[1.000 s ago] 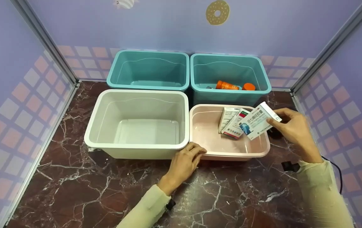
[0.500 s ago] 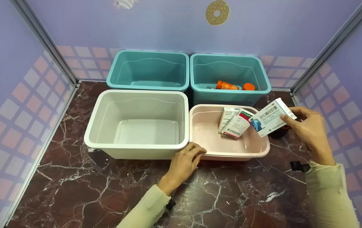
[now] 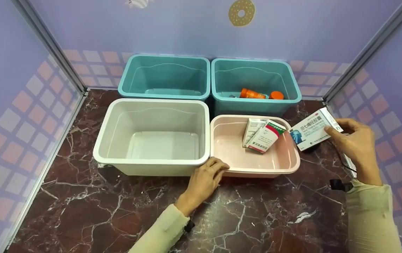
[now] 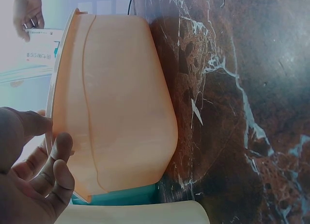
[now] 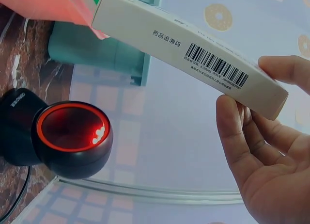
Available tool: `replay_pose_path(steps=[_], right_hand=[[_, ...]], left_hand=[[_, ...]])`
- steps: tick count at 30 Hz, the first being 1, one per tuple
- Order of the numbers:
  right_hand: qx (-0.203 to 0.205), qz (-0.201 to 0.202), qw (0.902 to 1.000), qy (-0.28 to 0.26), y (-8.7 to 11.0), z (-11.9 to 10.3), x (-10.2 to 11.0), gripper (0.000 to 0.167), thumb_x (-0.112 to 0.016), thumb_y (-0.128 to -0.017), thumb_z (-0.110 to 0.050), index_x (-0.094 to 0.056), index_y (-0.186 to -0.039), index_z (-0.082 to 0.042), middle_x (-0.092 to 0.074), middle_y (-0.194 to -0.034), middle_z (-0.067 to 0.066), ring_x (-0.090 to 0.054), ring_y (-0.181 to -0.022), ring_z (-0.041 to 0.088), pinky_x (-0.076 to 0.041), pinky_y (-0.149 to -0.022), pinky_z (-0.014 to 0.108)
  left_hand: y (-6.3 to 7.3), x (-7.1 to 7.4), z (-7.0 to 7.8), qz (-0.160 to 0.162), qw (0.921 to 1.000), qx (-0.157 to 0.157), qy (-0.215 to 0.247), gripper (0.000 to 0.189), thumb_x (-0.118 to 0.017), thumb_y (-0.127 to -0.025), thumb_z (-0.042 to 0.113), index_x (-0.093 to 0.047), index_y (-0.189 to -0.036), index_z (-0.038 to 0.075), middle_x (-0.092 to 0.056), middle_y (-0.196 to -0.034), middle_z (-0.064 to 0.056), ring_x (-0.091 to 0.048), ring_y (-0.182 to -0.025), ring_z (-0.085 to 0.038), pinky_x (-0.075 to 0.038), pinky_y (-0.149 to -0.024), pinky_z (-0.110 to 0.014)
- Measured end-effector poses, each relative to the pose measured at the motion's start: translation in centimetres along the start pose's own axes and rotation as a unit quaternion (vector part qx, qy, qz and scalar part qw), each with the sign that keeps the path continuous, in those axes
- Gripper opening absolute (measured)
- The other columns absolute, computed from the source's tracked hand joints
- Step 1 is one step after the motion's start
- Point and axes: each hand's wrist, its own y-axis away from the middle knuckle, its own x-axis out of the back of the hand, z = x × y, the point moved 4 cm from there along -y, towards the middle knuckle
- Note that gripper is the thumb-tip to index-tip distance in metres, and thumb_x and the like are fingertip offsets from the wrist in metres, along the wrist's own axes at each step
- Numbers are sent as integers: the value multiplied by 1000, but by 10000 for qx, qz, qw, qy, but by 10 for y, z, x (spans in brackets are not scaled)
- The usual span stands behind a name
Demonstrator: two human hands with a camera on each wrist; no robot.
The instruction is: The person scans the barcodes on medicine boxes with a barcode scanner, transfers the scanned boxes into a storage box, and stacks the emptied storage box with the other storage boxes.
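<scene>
My right hand (image 3: 357, 147) pinches the end of a white and blue medicine box (image 3: 311, 130) between thumb and fingers, right of the pink bin (image 3: 253, 170). In the right wrist view, a barcode (image 5: 216, 65) shows on the box's narrow side. Near it stands a black barcode scanner (image 5: 72, 136) with a glowing red ring; in the head view the box mostly hides it. My left hand (image 3: 202, 181) grips the pink bin's front rim near its left corner, thumb and fingers on either side. Two other medicine boxes (image 3: 266, 137) lean together inside that bin.
Left of the pink bin stands a larger white bin (image 3: 151, 162). Two teal bins (image 3: 164, 95) line the back; the right one holds orange-capped bottles (image 3: 253, 94). A black cable (image 3: 343, 161) runs along the right side. Purple walls (image 3: 187, 28) enclose the marble-patterned table (image 3: 257, 218).
My right hand has carried the medicine box rightward, from over the pink bin to beyond its right rim, above the scanner. My left hand stays at the bin's rim.
</scene>
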Motion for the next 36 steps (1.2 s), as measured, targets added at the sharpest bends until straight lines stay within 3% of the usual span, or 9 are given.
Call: replay_pose_path(steps=[8, 19, 36], right_hand=[[-106, 60, 9999, -47, 1, 7, 7, 42, -77, -86, -33, -69, -119, -8, -58, -82, -34, -57, -75, -10, -43, -68, 8], [-210, 231, 9995, 79, 3, 23, 9, 47, -76, -87, -32, -67, -121, -1, -56, -83, -33, -56, -73, -11, -43, -67, 8], [-260, 307, 9986, 346, 13, 50, -11, 45, -75, -87, -33, -69, -117, 0, -50, -78, -36, -51, -68, -12, -43, -59, 9]], left_hand=[[0, 1, 0, 32, 10000, -16, -1, 14, -64, -97, 21, -73, -108, 22, -66, -108, 6, -69, -87, -14, -60, -74, -25], [0, 2, 1, 107, 9999, -44, -73, 13, -64, -97, 21, -72, -108, 23, -66, -107, 7, -69, -86, -13, -59, -72, -26], [0, 2, 2, 86, 9999, -28, -76, 14, -66, -96, 20, -72, -108, 22, -66, -107, 7, -70, -85, -14, -60, -71, -26]])
